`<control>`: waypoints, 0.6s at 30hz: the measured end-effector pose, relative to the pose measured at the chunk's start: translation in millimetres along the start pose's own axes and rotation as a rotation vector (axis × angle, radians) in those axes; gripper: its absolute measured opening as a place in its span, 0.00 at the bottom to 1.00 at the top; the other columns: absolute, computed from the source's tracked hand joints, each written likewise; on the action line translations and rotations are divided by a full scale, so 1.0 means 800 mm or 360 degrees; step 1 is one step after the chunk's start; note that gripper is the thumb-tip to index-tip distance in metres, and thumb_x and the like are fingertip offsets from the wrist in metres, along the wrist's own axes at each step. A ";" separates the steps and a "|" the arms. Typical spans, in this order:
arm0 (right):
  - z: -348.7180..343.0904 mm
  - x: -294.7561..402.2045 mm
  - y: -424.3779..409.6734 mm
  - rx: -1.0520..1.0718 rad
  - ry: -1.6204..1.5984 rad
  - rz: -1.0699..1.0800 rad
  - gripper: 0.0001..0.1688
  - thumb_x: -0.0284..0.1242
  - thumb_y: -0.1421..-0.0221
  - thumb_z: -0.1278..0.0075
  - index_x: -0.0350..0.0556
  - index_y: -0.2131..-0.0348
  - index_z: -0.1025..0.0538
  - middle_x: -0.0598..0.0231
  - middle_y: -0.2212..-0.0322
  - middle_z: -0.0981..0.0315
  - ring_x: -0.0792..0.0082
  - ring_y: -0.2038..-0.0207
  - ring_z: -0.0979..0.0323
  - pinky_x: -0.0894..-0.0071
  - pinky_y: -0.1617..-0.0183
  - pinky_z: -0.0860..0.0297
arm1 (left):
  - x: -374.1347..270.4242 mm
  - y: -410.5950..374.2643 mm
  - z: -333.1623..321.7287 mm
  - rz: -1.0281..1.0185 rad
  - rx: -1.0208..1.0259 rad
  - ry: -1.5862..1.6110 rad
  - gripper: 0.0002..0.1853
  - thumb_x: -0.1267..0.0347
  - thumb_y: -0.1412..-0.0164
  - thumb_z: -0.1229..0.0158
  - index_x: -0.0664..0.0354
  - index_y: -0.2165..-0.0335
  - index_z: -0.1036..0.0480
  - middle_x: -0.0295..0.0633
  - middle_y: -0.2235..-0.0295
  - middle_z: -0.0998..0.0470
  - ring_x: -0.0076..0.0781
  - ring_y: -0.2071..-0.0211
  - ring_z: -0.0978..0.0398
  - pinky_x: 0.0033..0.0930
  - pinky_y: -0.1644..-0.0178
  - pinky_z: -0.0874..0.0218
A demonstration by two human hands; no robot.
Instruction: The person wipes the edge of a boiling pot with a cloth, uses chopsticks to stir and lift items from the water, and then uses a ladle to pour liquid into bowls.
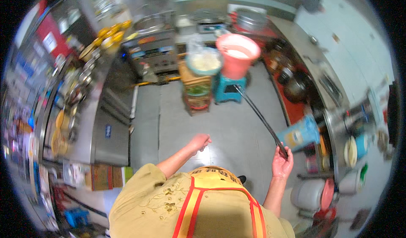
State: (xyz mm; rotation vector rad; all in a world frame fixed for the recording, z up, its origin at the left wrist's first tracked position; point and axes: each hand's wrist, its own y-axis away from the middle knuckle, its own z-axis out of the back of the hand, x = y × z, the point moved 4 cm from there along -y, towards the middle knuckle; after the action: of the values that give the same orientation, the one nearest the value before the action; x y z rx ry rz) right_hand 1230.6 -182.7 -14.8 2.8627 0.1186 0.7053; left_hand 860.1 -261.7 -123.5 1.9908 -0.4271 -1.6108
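Note:
My right hand [283,161] grips one end of a pair of long dark tongs or sticks [258,112], which the picture does not let me tell apart; their far end points up and left, in front of a teal plastic stool [230,90]. On that stool stands a pink plastic bucket [238,55] with pale contents. Beside it, a light-blue basin [191,67] holding pale food rests on a wooden stand [196,103]. My left hand [199,142] is blurred, over the floor before my apron [219,187], with fingers curled and nothing seen in it.
A steel counter [111,127] with bowls runs along the left. A steel cooking unit [155,52] stands at the back left. On the right are a red shelf [291,109] with dark pots, a light-blue container [299,133] and a white bucket [306,193]. Grey floor [177,123] shows before me.

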 end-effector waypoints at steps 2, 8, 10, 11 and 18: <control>-0.053 -0.078 -0.022 0.0160 0.0111 -0.0249 0.11 0.24 0.42 0.55 0.31 0.64 0.27 0.47 0.61 0.27 0.57 0.55 0.28 0.60 0.48 0.30 | -0.011 0.040 0.086 -0.0080 -0.0159 0.0218 0.14 0.61 0.38 0.56 0.59 0.73 0.33 0.26 0.88 0.45 0.19 0.87 0.51 0.26 0.84 0.58; -0.178 -0.275 -0.070 0.0419 0.0393 -0.0719 0.17 0.26 0.40 0.56 0.28 0.56 0.31 0.44 0.56 0.31 0.59 0.53 0.30 0.64 0.47 0.31 | 0.016 0.098 0.247 -0.0240 -0.0649 0.0688 0.14 0.61 0.37 0.57 0.61 0.72 0.33 0.28 0.87 0.42 0.20 0.87 0.47 0.27 0.84 0.52; -0.199 -0.340 -0.093 0.0471 0.0421 -0.0858 0.17 0.26 0.40 0.56 0.28 0.55 0.32 0.44 0.54 0.32 0.59 0.52 0.31 0.64 0.46 0.32 | 0.024 0.097 0.284 -0.0287 -0.0727 0.0758 0.14 0.62 0.37 0.56 0.61 0.72 0.33 0.29 0.87 0.40 0.20 0.87 0.45 0.27 0.84 0.51; -0.208 -0.372 -0.105 0.0497 0.0437 -0.0904 0.18 0.25 0.41 0.56 0.27 0.55 0.32 0.44 0.54 0.32 0.58 0.52 0.31 0.64 0.46 0.32 | 0.028 0.095 0.303 -0.0306 -0.0746 0.0780 0.14 0.63 0.37 0.56 0.61 0.73 0.33 0.30 0.87 0.39 0.21 0.87 0.44 0.27 0.84 0.50; -0.323 -0.581 -0.183 0.0688 0.0387 -0.1324 0.19 0.23 0.43 0.55 0.27 0.54 0.33 0.46 0.52 0.34 0.59 0.52 0.32 0.64 0.44 0.34 | 0.029 0.074 0.422 -0.0282 -0.1164 0.1021 0.07 0.67 0.44 0.49 0.59 0.71 0.31 0.33 0.82 0.32 0.23 0.84 0.37 0.28 0.79 0.40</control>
State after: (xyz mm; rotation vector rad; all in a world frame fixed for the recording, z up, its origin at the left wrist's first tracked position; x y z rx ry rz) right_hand 694.7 -53.6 -30.1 2.6537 1.5401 0.8853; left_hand 543.6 -392.7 -154.8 1.8256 0.5234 -0.9146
